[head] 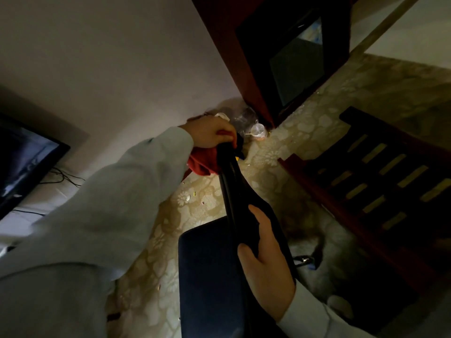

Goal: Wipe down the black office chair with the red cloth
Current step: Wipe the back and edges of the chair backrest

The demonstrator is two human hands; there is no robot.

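Head view, tilted, in dim light. The black office chair [235,191] is standing at centre, its backrest showing edge-on as a narrow dark bar running from near to far, and its seat is lying just left of that bar in the near part of the scene.

The left hand [210,132] is reaching to the far end of the backrest, its fingers curling over the red cloth [203,163] and gripping it against the chair's edge. The bunched cloth is hanging out below the hand on the left side of the bar. The right hand [266,259] is gripping the near part of the backrest, with fingers wrapping round its edge from the right.

The pale sleeve [102,203] of the left arm is filling the near left and hiding much of the patterned floor [280,152] there.

A dark red wooden cabinet [244,52] with a glass panel [297,69] is standing at the far side, meeting the white wall [117,57] at a corner. A clear plastic cup [257,130] and other small litter, too blurred to name, are lying on the floor in that corner, just beyond the left hand.

A slatted wooden frame [390,181] is occupying the right side, close beside the chair. A dark screen [22,164] is hanging on the wall at the far left, with thin cables [64,178] trailing from beneath it.
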